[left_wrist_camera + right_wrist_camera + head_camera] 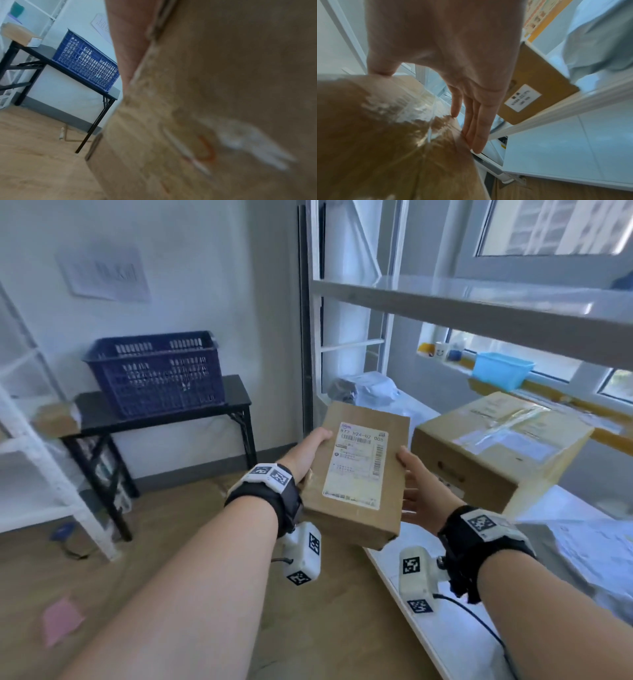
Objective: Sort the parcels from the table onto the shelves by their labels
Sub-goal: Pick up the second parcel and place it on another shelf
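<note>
A small brown cardboard parcel (356,474) with a white printed label on top is held in the air between both hands, in front of the white shelf unit (445,302). My left hand (310,451) grips its left edge, thumb on top, fingers hidden beneath. At the parcel's right side is my right hand (416,491), thumb at the top edge. In the right wrist view its straight fingers (477,121) lie against the parcel (376,142). The parcel (223,94) fills the left wrist view, blurred.
A large taped cardboard box (496,446) and a grey poly bag (363,390) sit on the middle shelf just beyond the parcel. A black table (161,412) at the left carries a blue basket (154,371) and a small box (56,419). Another white shelf (41,446) stands far left.
</note>
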The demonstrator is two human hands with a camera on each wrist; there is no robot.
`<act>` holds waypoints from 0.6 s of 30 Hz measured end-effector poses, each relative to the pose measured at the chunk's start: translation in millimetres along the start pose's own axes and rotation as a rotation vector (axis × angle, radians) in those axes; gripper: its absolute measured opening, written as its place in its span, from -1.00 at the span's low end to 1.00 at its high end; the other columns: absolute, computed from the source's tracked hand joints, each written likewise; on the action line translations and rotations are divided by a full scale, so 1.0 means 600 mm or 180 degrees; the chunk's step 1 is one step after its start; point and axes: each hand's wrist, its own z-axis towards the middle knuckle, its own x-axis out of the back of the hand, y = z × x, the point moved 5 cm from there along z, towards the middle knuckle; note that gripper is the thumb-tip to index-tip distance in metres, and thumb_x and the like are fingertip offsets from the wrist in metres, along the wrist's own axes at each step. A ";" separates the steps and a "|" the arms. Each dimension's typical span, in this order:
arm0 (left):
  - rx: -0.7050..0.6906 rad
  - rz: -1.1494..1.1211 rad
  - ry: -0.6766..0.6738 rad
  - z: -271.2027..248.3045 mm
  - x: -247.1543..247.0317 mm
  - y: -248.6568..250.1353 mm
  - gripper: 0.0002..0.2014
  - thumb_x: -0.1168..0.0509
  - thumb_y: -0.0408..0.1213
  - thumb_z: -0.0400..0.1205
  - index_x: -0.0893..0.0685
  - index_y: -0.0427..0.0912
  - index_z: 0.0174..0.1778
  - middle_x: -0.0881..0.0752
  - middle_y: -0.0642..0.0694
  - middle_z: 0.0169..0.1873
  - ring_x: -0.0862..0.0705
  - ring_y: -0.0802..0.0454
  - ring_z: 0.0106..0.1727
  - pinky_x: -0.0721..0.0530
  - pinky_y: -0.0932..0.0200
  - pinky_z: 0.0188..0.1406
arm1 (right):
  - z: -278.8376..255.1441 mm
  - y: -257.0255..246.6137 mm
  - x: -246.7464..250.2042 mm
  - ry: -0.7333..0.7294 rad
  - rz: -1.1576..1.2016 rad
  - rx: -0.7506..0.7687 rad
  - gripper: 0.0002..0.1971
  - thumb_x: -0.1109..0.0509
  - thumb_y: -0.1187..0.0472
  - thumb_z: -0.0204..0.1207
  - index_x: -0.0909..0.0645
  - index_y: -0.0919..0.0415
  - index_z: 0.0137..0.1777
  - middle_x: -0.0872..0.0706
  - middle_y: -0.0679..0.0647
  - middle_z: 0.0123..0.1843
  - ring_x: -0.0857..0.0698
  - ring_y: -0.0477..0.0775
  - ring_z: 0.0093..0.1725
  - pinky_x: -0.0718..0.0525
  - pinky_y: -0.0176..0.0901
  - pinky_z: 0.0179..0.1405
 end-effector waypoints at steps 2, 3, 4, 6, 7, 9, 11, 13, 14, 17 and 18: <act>-0.0011 0.0064 0.0047 0.049 0.034 0.045 -0.44 -0.23 0.43 0.30 -0.61 -0.06 -0.29 -0.66 -0.25 -0.25 -0.58 -0.19 -0.21 -0.46 -0.03 -0.09 | 0.057 -0.047 -0.019 0.0027 0.0019 0.0102 -0.33 -0.36 -0.40 0.37 -0.64 0.17 0.22 -0.84 0.21 -0.05 -0.80 0.21 -0.07 -0.73 0.02 -0.10; 0.0018 0.0123 0.0105 0.077 0.052 0.061 -0.38 -0.24 0.48 0.22 -0.57 -0.07 -0.26 -0.60 -0.29 -0.18 -0.54 -0.21 -0.16 -0.45 -0.06 -0.08 | 0.082 -0.069 -0.028 0.0049 -0.0010 0.0145 -0.30 -0.36 -0.41 0.36 -0.63 0.17 0.24 -0.84 0.22 -0.01 -0.80 0.22 -0.02 -0.73 0.05 -0.03; 0.0008 0.0140 0.0152 0.104 0.070 0.080 -0.33 -0.25 0.51 0.16 -0.53 -0.07 -0.21 -0.57 -0.24 -0.10 -0.51 -0.20 -0.11 -0.44 -0.08 -0.07 | 0.105 -0.093 -0.039 0.0063 -0.0060 0.0187 -0.27 -0.36 -0.42 0.34 -0.63 0.17 0.26 -0.83 0.24 0.05 -0.79 0.25 0.04 -0.72 0.09 0.08; -0.0039 0.0115 0.0194 0.156 0.107 0.115 -0.26 -0.26 0.55 0.12 -0.49 -0.07 -0.15 -0.54 -0.16 -0.04 -0.48 -0.17 -0.06 -0.43 -0.09 -0.04 | 0.145 -0.138 -0.060 0.0110 -0.0154 0.0254 -0.22 -0.36 -0.46 0.28 -0.64 0.17 0.27 -0.82 0.27 0.11 -0.77 0.30 0.15 -0.66 0.18 0.30; -0.0103 0.0067 0.0170 0.176 0.124 0.136 -0.24 -0.26 0.57 0.11 -0.48 -0.06 -0.12 -0.54 -0.14 -0.02 -0.48 -0.16 -0.05 -0.43 -0.09 -0.02 | 0.164 -0.163 -0.070 0.0134 -0.0199 0.0293 -0.21 -0.36 -0.47 0.27 -0.64 0.17 0.26 -0.82 0.28 0.09 -0.77 0.32 0.17 -0.64 0.22 0.34; -0.0245 0.0064 0.0084 0.217 0.155 0.181 -0.15 -0.32 0.63 0.02 -0.47 -0.04 -0.09 -0.52 -0.11 0.02 -0.46 -0.15 -0.02 -0.42 -0.08 -0.01 | 0.200 -0.216 -0.093 0.0127 -0.0284 0.0386 -0.26 -0.32 -0.46 0.33 -0.64 0.17 0.23 -0.81 0.29 0.08 -0.77 0.33 0.16 -0.64 0.21 0.33; -0.0385 0.0097 -0.0028 0.252 0.184 0.224 -0.07 -0.37 0.64 -0.10 -0.48 -0.04 -0.07 -0.51 -0.09 0.03 -0.47 -0.15 -0.02 -0.42 -0.07 -0.01 | 0.237 -0.262 -0.115 0.0125 -0.0313 0.0448 -0.32 -0.28 -0.44 0.39 -0.62 0.13 0.22 -0.80 0.27 0.08 -0.78 0.29 0.10 -0.65 0.19 0.31; -0.0579 0.0111 -0.0134 0.286 0.211 0.269 -0.22 -0.35 0.56 0.13 -0.56 -0.07 -0.06 -0.56 -0.15 -0.02 -0.53 -0.21 -0.08 -0.51 -0.05 -0.03 | 0.277 -0.301 -0.135 0.0214 -0.0347 0.0504 -0.30 -0.28 -0.48 0.34 -0.62 0.10 0.19 -0.80 0.27 0.09 -0.77 0.28 0.13 -0.61 0.25 0.37; -0.0718 0.0107 -0.0199 0.299 0.224 0.292 -0.32 -0.29 0.49 0.29 -0.62 -0.10 -0.07 -0.60 -0.20 -0.07 -0.58 -0.22 -0.10 -0.55 -0.04 -0.05 | 0.297 -0.319 -0.147 0.0256 -0.0375 0.0532 -0.27 -0.29 -0.51 0.29 -0.61 0.09 0.19 -0.79 0.28 0.10 -0.77 0.29 0.15 -0.59 0.27 0.40; -0.1066 0.0119 -0.0288 0.370 0.272 0.352 -0.37 -0.22 0.43 0.36 -0.73 -0.09 -0.07 -0.73 -0.26 -0.05 -0.68 -0.18 -0.05 -0.59 -0.07 0.13 | 0.359 -0.374 -0.181 0.0390 -0.0406 0.0621 -0.13 -0.32 -0.56 0.17 -0.61 0.13 0.27 -0.79 0.33 0.16 -0.77 0.31 0.20 -0.58 0.28 0.40; -0.1126 0.0129 -0.0337 0.396 0.286 0.373 -0.39 -0.22 0.43 0.38 -0.76 -0.05 -0.05 -0.79 -0.23 0.01 -0.71 -0.18 -0.03 -0.58 -0.09 0.23 | 0.379 -0.394 -0.191 0.0459 -0.0380 0.0666 -0.13 -0.32 -0.54 0.21 -0.60 0.16 0.28 -0.78 0.35 0.17 -0.77 0.33 0.20 -0.60 0.28 0.39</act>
